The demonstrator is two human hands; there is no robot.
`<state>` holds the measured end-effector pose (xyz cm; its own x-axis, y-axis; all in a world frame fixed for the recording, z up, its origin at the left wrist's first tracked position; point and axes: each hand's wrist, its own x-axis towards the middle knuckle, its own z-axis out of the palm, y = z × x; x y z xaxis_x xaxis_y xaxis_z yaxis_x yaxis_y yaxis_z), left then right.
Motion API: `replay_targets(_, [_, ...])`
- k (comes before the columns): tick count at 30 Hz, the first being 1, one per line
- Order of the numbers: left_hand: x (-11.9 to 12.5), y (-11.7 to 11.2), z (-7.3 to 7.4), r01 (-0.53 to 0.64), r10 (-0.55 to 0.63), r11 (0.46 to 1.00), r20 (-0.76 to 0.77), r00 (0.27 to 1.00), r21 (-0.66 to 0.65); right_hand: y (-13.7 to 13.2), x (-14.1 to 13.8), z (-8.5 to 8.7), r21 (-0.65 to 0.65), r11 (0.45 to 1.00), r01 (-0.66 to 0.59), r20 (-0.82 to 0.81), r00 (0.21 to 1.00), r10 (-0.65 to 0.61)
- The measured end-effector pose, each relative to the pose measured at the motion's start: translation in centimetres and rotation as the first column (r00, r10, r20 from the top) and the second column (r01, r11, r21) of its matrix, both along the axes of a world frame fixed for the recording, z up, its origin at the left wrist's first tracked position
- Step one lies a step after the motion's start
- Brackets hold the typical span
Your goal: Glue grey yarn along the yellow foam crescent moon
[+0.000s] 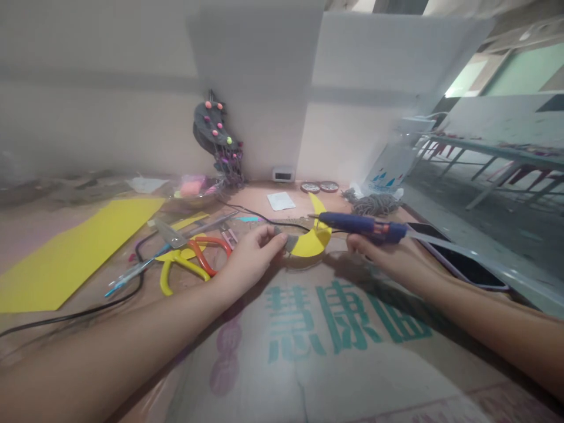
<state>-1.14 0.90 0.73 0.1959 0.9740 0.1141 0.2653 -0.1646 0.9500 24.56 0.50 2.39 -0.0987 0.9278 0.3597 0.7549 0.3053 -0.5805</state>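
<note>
My left hand (259,249) pinches the grey-covered end of a yellow paper crescent (308,244) just above the cardboard. My right hand (374,252) is wrapped round a dark blue glue gun (361,226), whose metal nozzle points left at the crescent's inner side. A clear glue stick (440,242) juts from the back of the gun. Whether the nozzle touches the paper I cannot tell. Left of my left hand lie scissors (211,252) with red handles, yellow-handled pliers or scissors (180,267), and a pen (132,276).
A yellow sheet (83,252) covers the left side. A grey crescent ornament with pompoms (211,126) hangs against the white wall. Grey yarn (374,204) and a phone (458,255) lie at the right. A black cord (88,314) crosses the table; printed cardboard (247,382) lies in front.
</note>
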Motion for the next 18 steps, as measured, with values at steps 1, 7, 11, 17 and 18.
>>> replay_targets(1, [0.0, 0.1, -0.1, 0.016, -0.016, 1.0, 0.0, 1.0, 0.003, 0.2, 0.3, 0.5, -0.002, 1.0, 0.023, -0.009, 1.0, -0.023])
replay_targets(7, [0.0, 0.3, -0.9, 0.107, -0.108, 0.994, 0.067, 0.992, 0.014, 2.6, 1.9, 1.4, -0.046, 0.995, -0.084, -0.313, 0.948, 0.066])
replay_targets(11, [0.1, 0.5, -1.1, 0.13, -0.133, 0.991, 0.082, 0.988, 0.043, 5.2, 1.0, 1.4, -0.145, 0.985, -0.092, -0.449, 0.894, 0.017])
replay_targets(17, [0.1, 0.5, -1.1, 0.122, -0.124, 0.992, 0.075, 0.989, 0.03, 11.4, -2.6, 2.6, -0.221, 0.972, -0.08, -0.13, 0.99, 0.052])
replay_targets(18, [0.1, 0.5, -1.1, 0.123, -0.125, 0.992, 0.082, 0.989, 0.033, 12.4, -3.2, 2.6, -0.201, 0.977, -0.071, -0.065, 0.996, 0.059])
